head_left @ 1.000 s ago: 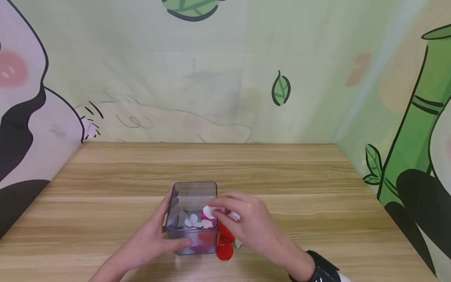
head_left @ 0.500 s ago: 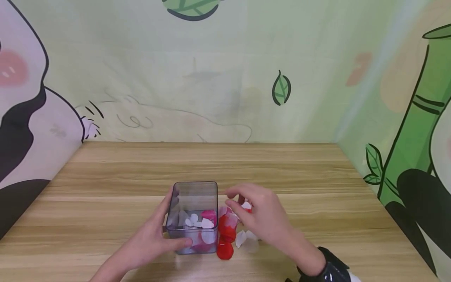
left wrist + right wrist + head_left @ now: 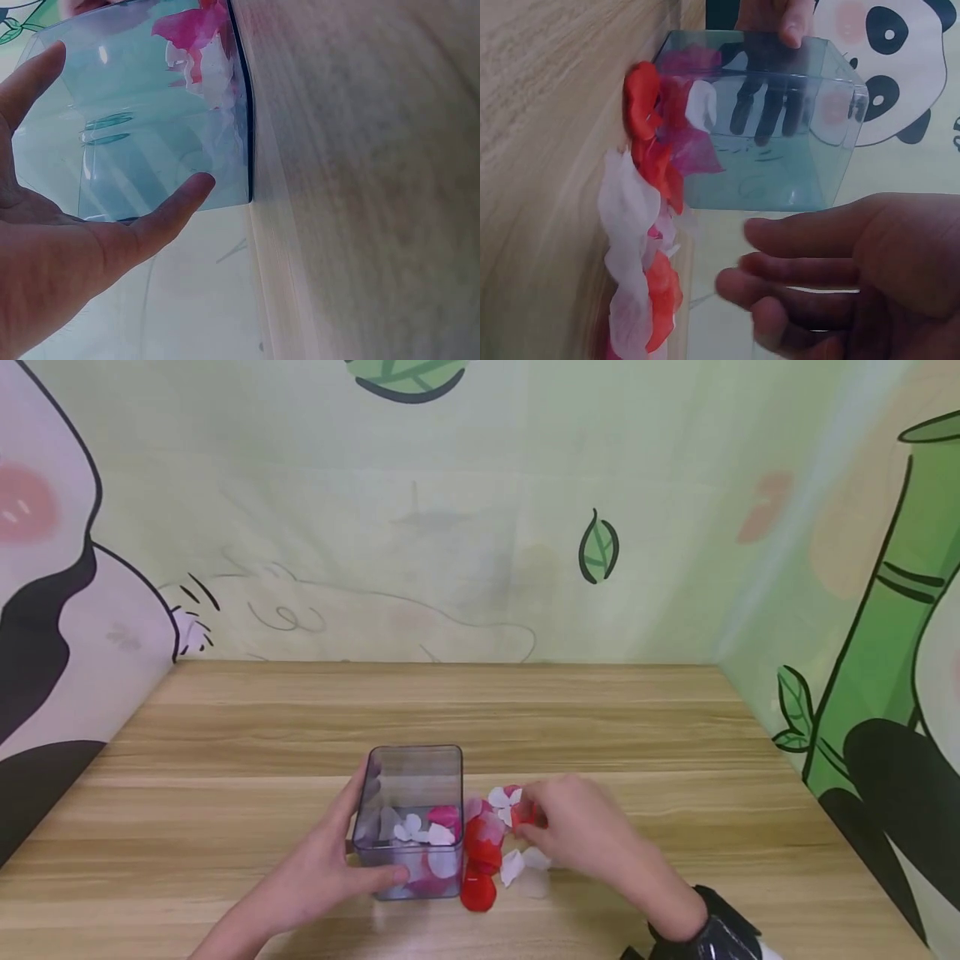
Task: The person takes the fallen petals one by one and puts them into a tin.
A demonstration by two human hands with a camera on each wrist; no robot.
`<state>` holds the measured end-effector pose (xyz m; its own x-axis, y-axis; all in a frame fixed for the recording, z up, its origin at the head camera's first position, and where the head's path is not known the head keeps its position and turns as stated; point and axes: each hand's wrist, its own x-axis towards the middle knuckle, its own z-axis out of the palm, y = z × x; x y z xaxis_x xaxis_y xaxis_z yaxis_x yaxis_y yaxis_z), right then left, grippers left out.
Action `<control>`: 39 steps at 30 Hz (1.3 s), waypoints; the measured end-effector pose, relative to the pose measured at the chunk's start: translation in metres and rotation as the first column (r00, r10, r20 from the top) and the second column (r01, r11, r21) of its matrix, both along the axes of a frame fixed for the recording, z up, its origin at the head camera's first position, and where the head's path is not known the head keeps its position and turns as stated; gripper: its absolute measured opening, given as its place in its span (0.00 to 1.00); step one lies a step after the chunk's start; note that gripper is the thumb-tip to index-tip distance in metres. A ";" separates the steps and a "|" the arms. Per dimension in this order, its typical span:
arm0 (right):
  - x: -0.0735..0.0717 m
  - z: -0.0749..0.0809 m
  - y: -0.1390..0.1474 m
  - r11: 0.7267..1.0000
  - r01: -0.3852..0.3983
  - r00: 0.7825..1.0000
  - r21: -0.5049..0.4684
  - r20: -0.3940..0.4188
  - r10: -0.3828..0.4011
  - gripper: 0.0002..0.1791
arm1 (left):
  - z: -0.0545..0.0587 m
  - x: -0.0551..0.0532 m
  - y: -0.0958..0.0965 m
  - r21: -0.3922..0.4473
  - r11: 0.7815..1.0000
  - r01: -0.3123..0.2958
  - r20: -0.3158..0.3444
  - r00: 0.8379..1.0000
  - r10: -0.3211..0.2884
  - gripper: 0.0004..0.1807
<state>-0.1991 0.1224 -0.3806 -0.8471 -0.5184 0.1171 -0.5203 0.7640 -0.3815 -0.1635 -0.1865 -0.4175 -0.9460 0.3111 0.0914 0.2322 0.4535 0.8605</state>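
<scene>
- Black wrist strap (image 3: pixel 705 931), glossy on its lower part, circles the right wrist at the bottom of the head view, toward the tabletop's right edge.
- Nearest of the loose pieces, a round red petal (image 3: pixel 478 893) lies by the near right corner of a clear box (image 3: pixel 412 772).
- Left hand (image 3: pixel 322 868) grips that box from the left, thumb laid against the near wall and fingers spread along the left wall.
- The box stands upright and open-topped on the tabletop (image 3: pixel 450 710), slightly left of its middle and well short of its far edge.
- Inside, white petals (image 3: pixel 408 831) and a deep pink petal (image 3: pixel 444 816) lie low, mostly toward the right wall.
- Just outside the right wall, red petals (image 3: pixel 483 857) overlap paler pink ones, with separate white petals (image 3: pixel 512 867) a little farther right.
- Right hand (image 3: pixel 588 827) reaches down over the right end of this pile, its fingers loosely bent, thumb and fingertips parted round a red piece (image 3: pixel 522 816); whether they touch it I cannot tell.
- Beside those fingertips lie more white pieces (image 3: pixel 498 797).
- Beyond the tabletop's far edge rises a pale green backdrop (image 3: pixel 450 527) printed with a leaf (image 3: pixel 597 552), a bamboo stalk (image 3: pixel 870 635) at right and a panda (image 3: pixel 45 602) at left.
</scene>
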 end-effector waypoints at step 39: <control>0.000 0.003 0.005 0.999 -0.037 0.999 0.026 0.022 0.036 0.11 | 0.002 0.001 0.000 0.008 1.000 -0.002 0.030 1.000 0.002 0.70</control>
<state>-0.1996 0.1270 -0.3778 -0.8299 -0.5515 0.0844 -0.5395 0.7549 -0.3729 -0.1621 -0.1865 -0.4151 -0.9490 0.3085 0.0658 0.2057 0.4473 0.8704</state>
